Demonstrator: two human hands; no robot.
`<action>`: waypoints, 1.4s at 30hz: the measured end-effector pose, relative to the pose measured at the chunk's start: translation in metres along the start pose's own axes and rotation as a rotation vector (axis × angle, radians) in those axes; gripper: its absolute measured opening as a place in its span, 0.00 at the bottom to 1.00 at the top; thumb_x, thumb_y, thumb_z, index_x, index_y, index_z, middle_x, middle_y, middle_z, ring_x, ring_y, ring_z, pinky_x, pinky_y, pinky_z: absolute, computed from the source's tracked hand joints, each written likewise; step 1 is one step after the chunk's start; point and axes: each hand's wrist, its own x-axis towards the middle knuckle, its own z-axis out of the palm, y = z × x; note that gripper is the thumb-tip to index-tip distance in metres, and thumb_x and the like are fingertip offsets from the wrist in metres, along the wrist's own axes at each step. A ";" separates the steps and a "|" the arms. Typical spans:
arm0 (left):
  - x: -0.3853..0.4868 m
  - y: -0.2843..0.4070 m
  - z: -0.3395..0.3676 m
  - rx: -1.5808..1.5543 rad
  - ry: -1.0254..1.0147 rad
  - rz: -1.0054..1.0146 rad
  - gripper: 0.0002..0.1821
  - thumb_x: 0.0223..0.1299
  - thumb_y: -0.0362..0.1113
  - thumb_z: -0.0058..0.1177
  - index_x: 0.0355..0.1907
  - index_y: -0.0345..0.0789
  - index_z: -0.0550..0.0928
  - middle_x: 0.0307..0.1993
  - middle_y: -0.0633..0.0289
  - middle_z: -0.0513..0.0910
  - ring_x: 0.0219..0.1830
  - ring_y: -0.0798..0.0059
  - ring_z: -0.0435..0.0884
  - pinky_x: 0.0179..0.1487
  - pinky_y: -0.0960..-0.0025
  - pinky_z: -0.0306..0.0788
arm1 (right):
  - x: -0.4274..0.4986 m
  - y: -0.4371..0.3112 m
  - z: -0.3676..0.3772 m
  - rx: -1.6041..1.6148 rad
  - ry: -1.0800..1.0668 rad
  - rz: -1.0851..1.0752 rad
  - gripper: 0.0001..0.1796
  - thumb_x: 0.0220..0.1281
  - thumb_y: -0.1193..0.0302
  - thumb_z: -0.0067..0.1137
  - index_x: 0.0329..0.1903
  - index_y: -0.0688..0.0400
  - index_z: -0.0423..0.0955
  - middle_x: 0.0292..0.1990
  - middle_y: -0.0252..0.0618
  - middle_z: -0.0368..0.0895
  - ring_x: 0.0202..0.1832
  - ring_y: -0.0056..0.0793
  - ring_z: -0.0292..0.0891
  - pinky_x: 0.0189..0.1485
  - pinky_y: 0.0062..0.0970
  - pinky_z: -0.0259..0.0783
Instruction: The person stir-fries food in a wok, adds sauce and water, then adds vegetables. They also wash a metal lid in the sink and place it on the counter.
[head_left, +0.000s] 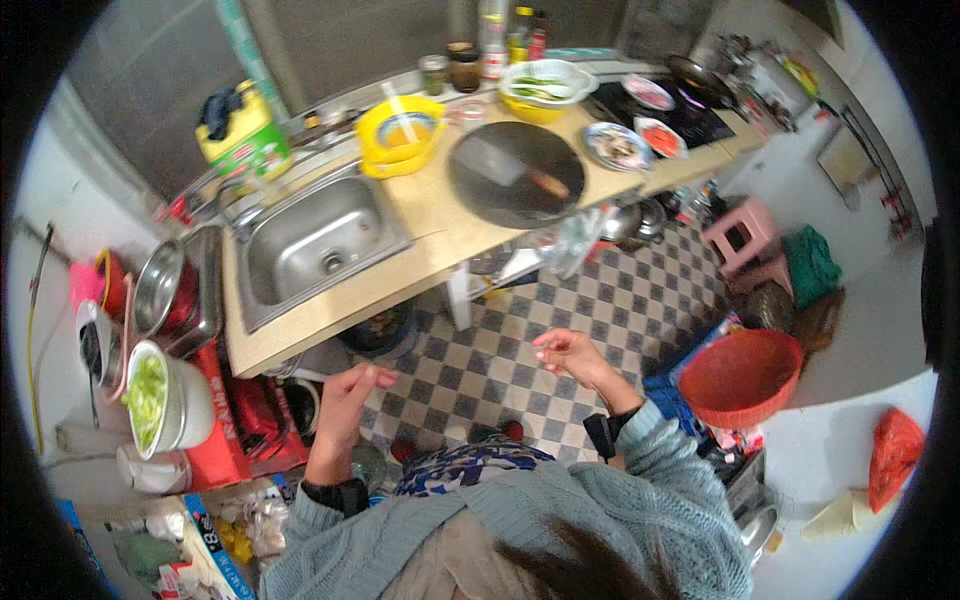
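My left hand (351, 406) hangs in the air before my body with loosely bent fingers and nothing in it. Over the checkered floor, my right hand (571, 355) is raised, its fingers curved and apart, also bare. Neither touches anything. Beyond them runs a pale wooden counter (435, 259) with a steel sink (315, 234) holding no dishes. A round dark chopping board (480, 202) carries a cleaver (491, 163) with a wooden handle. Left of my left hand stands a white bucket (187, 405) with chopped green vegetables (147, 401).
Yellow basins (371, 154), a white colander (577, 79) of green vegetables and plates of cut food (619, 146) line the counter up to a black cooktop (709, 127). A pink stool (742, 229) and red basin (742, 379) stand right. Steel pots (157, 289) crowd the left.
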 end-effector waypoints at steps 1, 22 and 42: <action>0.023 0.009 0.034 -0.024 -0.090 -0.008 0.21 0.66 0.44 0.37 0.35 0.28 0.81 0.43 0.59 0.79 0.46 0.73 0.73 0.54 0.70 0.60 | -0.020 0.003 -0.028 0.062 0.104 0.016 0.11 0.56 0.69 0.59 0.40 0.60 0.73 0.20 0.30 0.73 0.17 0.12 0.65 0.17 0.14 0.61; 0.511 0.120 0.571 -0.594 -0.736 -0.288 0.15 0.60 0.38 0.45 0.47 0.33 0.71 0.41 0.58 0.76 0.42 0.72 0.76 0.49 0.70 0.70 | 0.004 -0.092 -0.523 -0.176 0.859 -0.396 0.27 0.57 0.81 0.50 0.60 0.57 0.60 0.53 0.37 0.68 0.48 0.28 0.70 0.46 0.22 0.69; 0.830 0.173 0.830 -0.806 -0.420 -0.547 0.23 0.56 0.41 0.49 0.50 0.28 0.66 0.47 0.45 0.70 0.50 0.56 0.71 0.56 0.54 0.67 | 0.301 -0.277 -0.995 -1.491 0.824 -0.147 0.30 0.49 0.69 0.59 0.57 0.57 0.60 0.43 0.50 0.67 0.41 0.50 0.73 0.40 0.40 0.72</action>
